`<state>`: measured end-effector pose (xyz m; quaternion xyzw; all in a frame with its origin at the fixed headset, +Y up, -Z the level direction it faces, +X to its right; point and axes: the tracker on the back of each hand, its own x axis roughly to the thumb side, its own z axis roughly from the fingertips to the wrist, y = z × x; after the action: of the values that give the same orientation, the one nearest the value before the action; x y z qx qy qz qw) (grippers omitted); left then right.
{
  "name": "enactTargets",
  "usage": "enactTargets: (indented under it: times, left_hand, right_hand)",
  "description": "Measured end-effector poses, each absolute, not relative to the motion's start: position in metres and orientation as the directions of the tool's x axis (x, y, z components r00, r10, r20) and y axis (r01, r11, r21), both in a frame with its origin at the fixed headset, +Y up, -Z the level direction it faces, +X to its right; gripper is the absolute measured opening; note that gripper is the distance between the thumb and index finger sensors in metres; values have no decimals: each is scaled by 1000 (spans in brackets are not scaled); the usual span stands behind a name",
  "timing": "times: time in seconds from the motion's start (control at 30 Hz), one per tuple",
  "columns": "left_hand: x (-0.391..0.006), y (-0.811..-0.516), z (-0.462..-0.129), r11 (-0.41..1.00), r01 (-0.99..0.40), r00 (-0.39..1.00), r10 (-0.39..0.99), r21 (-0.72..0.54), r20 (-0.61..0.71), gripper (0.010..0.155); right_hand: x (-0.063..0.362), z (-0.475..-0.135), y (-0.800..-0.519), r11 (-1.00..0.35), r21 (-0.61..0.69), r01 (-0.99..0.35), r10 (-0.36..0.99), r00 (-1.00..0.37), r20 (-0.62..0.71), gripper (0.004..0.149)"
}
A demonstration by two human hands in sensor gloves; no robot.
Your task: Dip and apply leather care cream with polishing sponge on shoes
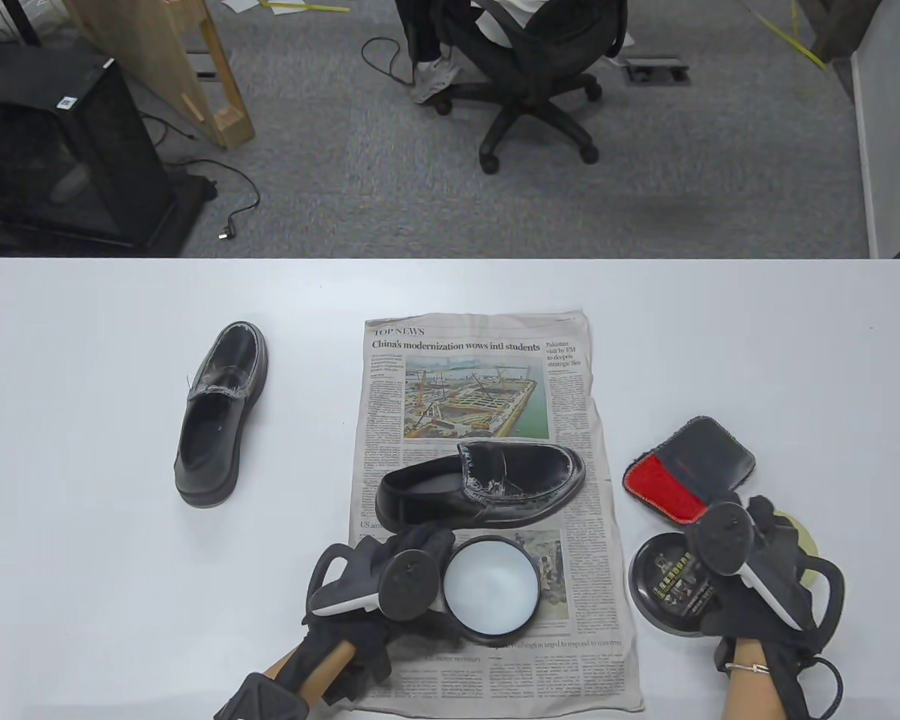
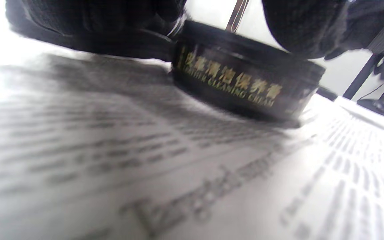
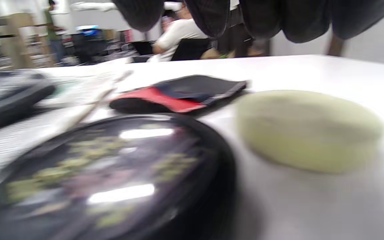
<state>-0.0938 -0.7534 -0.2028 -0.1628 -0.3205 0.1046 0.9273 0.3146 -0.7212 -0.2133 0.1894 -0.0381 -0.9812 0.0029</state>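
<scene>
A: Polishing sponge (image 3: 308, 130): where?

B: Flat on the table (image 1: 120, 600), just beside the black lid (image 3: 112, 176), partly under the right hand (image 1: 757, 570).

A: Taken up yet?

B: No. Fingers (image 3: 208, 16) hanging apart above it, clamped on nothing.

A: Handling?

B: Probably light, soft and springy. Likely to squash if pinched hard. Best taken by the round side wall, thumb against fingers, with one flat face left free for dipping.

A: And the cream tin (image 2: 238, 86)?

B: Open on the newspaper (image 1: 480, 375), near the shoe (image 1: 487, 487). Left hand (image 1: 375, 577) at its side, fingers curled round the rim, seemingly steadying it. Rigid and low, liable to slide on paper without that hold.
</scene>
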Motion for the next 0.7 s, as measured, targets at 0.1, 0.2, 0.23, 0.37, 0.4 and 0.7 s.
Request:
enactTargets:
  times: [0.1,0.2,0.23,0.37,0.4,0.7]
  left_hand:
    - [-87,-755,-200,913,-125,744,346,-389,572,114]
    - [-81,-760,-198,914,-84,743,323,-397,586,115]
    - [-80,-762,-197,916,-66,746,309,-396,590,115]
    - [-80,-767,-198,912,-70,754,313,-404,577,111]
    - [-80,-767,-198,912,-78,755,318,-404,574,111]
    - [-82,-767,-199,905,-93,757,335,-416,561,110]
  right_hand:
    - [340,-216,-740,-981,115,-153,85,-886,-456,65]
    - [356,-219,-759,-939,187,-287,157,-845,-512,73]
    - [358,-219,-761,-935,206,-290,145,-839,-524,77]
    - [358,-225,-765,-953,232,-192,36,-836,-547,80]
    - [356,-226,-764,-961,240,-141,-11,-842,-540,78]
    - [333,-219,-726,-984,-173,31,59,-870,-490,38]
